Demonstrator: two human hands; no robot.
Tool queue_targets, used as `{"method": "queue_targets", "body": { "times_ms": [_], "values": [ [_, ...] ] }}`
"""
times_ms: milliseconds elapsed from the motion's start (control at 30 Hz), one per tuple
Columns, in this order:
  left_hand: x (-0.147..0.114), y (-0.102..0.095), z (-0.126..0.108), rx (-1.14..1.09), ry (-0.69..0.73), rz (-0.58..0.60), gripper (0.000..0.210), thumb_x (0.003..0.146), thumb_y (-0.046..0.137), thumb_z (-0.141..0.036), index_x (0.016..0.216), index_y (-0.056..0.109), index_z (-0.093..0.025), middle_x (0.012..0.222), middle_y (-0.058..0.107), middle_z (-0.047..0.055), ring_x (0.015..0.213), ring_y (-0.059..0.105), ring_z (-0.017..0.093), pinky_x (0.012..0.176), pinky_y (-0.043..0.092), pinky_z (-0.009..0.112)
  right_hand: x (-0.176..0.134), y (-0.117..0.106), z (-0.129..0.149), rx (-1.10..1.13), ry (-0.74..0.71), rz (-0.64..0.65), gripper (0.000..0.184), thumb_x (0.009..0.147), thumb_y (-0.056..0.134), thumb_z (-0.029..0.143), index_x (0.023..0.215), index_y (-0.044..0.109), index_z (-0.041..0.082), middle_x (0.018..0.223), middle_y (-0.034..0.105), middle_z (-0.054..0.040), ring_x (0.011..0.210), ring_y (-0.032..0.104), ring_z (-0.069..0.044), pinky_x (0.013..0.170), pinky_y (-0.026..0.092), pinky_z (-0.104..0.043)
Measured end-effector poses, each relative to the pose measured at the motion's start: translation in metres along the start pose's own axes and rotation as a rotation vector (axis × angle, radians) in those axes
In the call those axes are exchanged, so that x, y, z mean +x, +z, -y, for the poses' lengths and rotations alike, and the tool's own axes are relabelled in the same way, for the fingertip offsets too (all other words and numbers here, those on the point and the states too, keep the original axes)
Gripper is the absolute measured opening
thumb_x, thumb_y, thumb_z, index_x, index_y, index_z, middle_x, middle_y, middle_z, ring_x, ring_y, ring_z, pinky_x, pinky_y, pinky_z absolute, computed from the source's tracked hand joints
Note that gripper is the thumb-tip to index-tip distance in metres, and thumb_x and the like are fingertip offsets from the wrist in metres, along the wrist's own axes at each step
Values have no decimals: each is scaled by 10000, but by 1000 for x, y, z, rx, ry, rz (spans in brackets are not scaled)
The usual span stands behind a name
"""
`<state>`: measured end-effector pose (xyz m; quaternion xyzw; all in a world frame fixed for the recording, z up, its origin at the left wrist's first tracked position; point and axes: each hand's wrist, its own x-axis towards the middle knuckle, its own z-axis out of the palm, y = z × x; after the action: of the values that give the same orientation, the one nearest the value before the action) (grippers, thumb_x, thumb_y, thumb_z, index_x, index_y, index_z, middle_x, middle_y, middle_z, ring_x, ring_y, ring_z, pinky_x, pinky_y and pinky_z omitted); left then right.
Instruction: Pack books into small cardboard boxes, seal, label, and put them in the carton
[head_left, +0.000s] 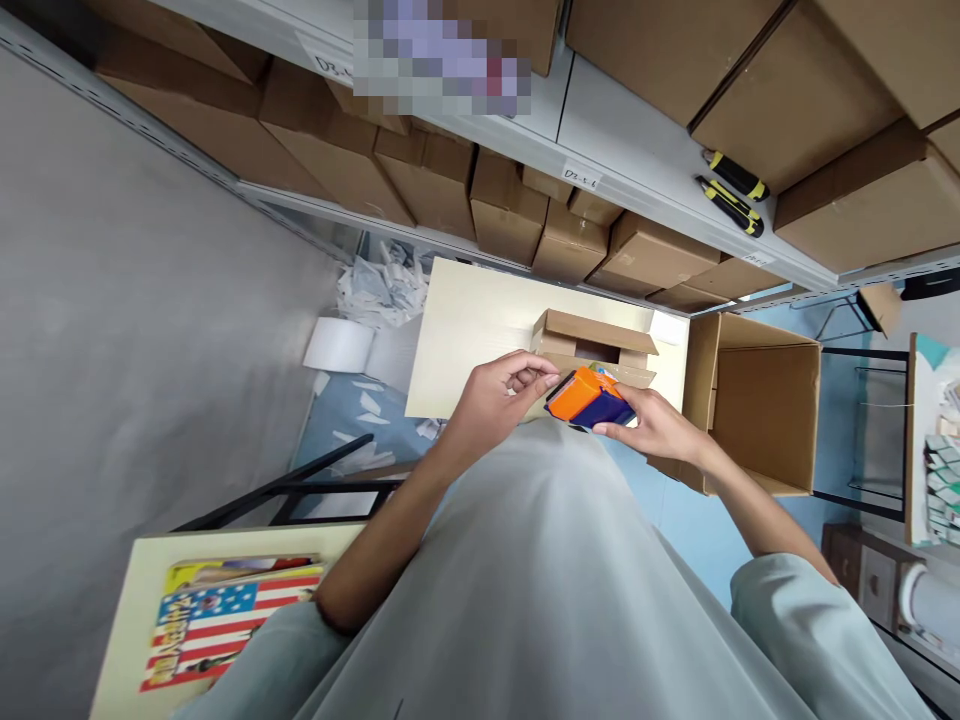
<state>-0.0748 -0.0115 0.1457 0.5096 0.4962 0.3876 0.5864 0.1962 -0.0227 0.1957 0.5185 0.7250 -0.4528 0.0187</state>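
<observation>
Above my lap, my right hand (pixel 656 425) grips a small orange and dark blue box (pixel 585 398) by its right side, thumb below and fingers along the top. My left hand (pixel 501 395) is at the other end of that box, its fingers curled and the thumb meeting the index finger by the dark edge. Whatever lies in that pinch, if anything, is too small to make out. Just behind the small box, an open cardboard box (pixel 559 328) stands on the cream table (pixel 472 320), its flaps raised.
A large open carton (pixel 772 400) stands right of the table. Shelves ahead hold several cardboard boxes (pixel 510 205) and two yellow-black utility knives (pixel 735 190). Crumpled white paper (pixel 386 285) and a white roll (pixel 337 345) lie left. Magazines (pixel 232 620) rest on a side table.
</observation>
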Motion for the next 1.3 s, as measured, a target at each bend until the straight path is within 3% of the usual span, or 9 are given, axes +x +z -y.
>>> {"method": "queue_targets", "body": {
  "times_ms": [133,400,500,600,700,867,967,1133,1300],
  "values": [
    [1,-1,11,-161,-127,37,334,866,795,-522,907,770,-192,791,733,33,710,635,166,671,520,277,2,-13,10,-16,77,132,526,976,667,710,1174,711,226,816,737,-9,659,630,-208,639,472,-326],
    [4,1,18,-356,-288,4,370,768,866,-524,884,757,-191,730,670,4,520,450,92,489,377,249,11,-48,44,166,147,288,536,947,676,744,1001,698,211,857,770,-34,743,676,-205,687,499,-308],
    [13,-11,23,-381,-249,-114,361,768,861,-510,898,766,-187,796,698,26,551,473,96,493,393,248,9,-68,45,136,215,321,569,915,694,770,987,706,205,834,772,-36,716,669,-199,660,484,-302],
    [23,-32,37,-386,-258,-241,347,739,871,-472,887,763,-177,841,709,39,569,467,90,497,400,241,5,-90,36,115,312,352,590,870,734,786,961,715,204,805,768,-35,687,668,-192,626,472,-294],
    [32,-42,54,-393,-320,-209,338,700,894,-433,857,761,-164,830,691,36,576,466,86,502,414,238,9,-110,27,142,355,417,610,840,751,808,922,718,204,812,770,-41,720,686,-197,649,506,-296],
    [41,-25,75,-510,-406,-251,364,676,920,-423,854,746,-158,812,641,10,653,525,94,622,564,257,42,-125,10,161,364,507,644,797,777,831,844,715,192,778,755,-41,733,695,-192,695,543,-301],
    [46,-14,84,-594,-451,-269,356,692,920,-411,863,741,-156,842,628,0,703,536,93,798,674,379,64,-127,-11,162,378,545,668,764,796,842,839,733,181,761,757,-41,727,704,-196,715,556,-314],
    [52,-9,96,-657,-513,-277,326,732,923,-368,863,715,-155,865,623,-12,699,525,78,973,668,553,88,-129,-43,158,388,601,685,704,846,832,849,784,166,766,773,-52,733,712,-216,724,560,-326],
    [56,-1,103,-758,-555,-222,393,684,975,-369,822,677,-154,791,579,-38,710,540,79,1036,629,578,103,-133,-54,142,416,636,693,673,867,834,843,794,165,761,772,-53,723,705,-216,722,563,-327]
  ]
}}
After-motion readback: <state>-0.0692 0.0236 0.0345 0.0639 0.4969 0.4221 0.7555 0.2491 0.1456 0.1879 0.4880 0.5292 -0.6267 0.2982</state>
